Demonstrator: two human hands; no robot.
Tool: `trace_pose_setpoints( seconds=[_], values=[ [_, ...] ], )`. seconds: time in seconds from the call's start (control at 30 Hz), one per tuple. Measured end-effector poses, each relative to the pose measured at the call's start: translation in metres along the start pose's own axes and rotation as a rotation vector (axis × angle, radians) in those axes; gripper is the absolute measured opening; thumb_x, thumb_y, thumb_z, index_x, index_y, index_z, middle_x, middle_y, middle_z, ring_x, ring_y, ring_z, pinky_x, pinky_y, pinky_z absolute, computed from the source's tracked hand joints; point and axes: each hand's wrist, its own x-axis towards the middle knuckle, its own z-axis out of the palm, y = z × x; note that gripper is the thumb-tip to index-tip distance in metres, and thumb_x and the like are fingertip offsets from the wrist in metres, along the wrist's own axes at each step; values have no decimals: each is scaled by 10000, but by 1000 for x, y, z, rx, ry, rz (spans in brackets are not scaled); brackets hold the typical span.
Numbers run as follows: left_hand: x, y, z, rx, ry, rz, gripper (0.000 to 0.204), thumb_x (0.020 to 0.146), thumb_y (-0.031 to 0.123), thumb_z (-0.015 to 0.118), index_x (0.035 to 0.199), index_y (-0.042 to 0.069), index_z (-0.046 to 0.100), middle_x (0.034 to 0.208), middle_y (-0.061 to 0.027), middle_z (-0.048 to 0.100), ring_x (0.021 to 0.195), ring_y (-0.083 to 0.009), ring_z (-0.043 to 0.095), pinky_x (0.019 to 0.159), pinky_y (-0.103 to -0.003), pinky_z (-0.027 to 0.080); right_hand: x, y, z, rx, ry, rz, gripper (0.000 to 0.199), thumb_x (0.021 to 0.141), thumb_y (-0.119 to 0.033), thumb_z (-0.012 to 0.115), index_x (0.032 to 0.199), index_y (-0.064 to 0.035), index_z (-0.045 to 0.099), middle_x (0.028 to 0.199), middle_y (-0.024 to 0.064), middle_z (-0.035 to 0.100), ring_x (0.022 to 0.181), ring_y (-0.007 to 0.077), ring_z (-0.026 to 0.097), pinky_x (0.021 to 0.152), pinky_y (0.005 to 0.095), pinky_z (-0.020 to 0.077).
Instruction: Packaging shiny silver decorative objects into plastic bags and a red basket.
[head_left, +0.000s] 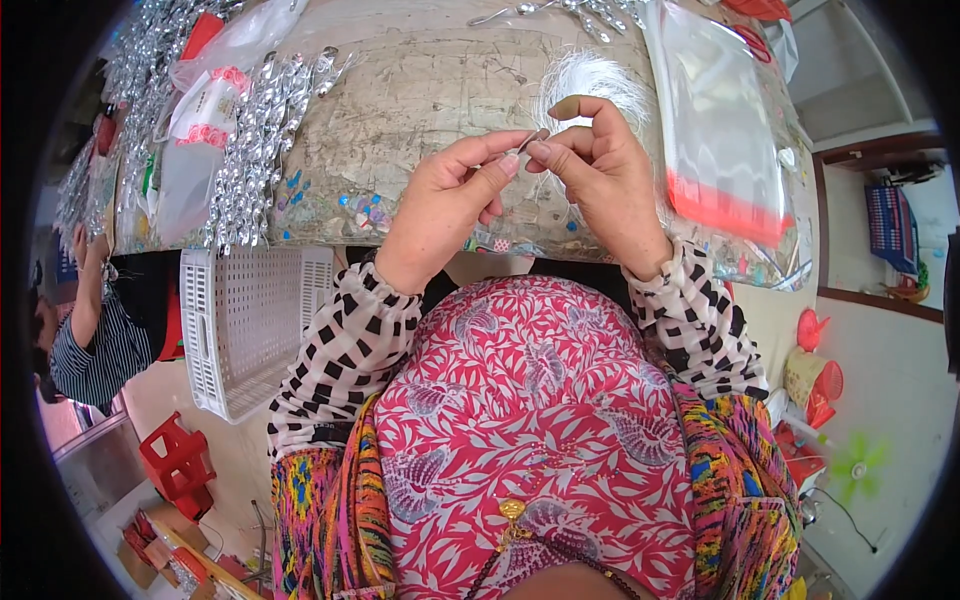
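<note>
My left hand (445, 200) and my right hand (608, 178) meet over the worktable, thumb and forefinger of each pinched together. Between their fingertips runs a small, thin, greyish wire-like piece (529, 142); its exact kind is too small to make out. The other fingers of my right hand are curled loosely. Just beyond my right hand, partly covered by it, lies a coiled bundle of fine white strands (590, 85). Small blue and purple beads (370, 212) are scattered on the tabletop to the left of my left hand.
Shiny silver twisted strands (262, 140) hang over the table's left edge beside clear plastic bags (195, 150). Clear bags with a red edge (722, 130) lie at right. Below stand a white plastic crate (245, 330) and a red stool (175, 458). Another person (100, 340) sits at left.
</note>
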Motion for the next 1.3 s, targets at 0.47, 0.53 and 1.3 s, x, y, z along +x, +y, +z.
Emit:
trace_pose_setpoints(
  seconds=[0.47, 0.53, 1.3],
  values=[
    [0, -3, -14, 354, 78, 195, 260, 893, 112, 565, 1144, 107, 636, 787, -16, 493, 745, -99, 484, 672, -236, 392, 17, -7, 3, 275, -73, 254, 150, 885, -191, 626, 953, -59, 610, 728, -37, 530, 595, 24, 463, 547, 177, 388],
    [-2, 2, -17, 385, 93, 181, 264, 894, 115, 562, 1146, 119, 637, 777, -18, 489, 734, -105, 484, 667, -241, 393, 23, -2, 7, 224, -73, 226, 139, 884, -182, 627, 945, -59, 607, 728, -38, 534, 607, 32, 471, 561, 181, 389],
    [-18, -21, -84, 971, 170, 295, 251, 896, 161, 532, 1119, 167, 648, 740, -76, 479, 688, -224, 501, 617, -330, 409, 54, 29, -16, -693, -271, -322, 100, 819, -109, 639, 857, -17, 626, 819, 70, 554, 771, 183, 538, 678, 289, 423]
  ],
)
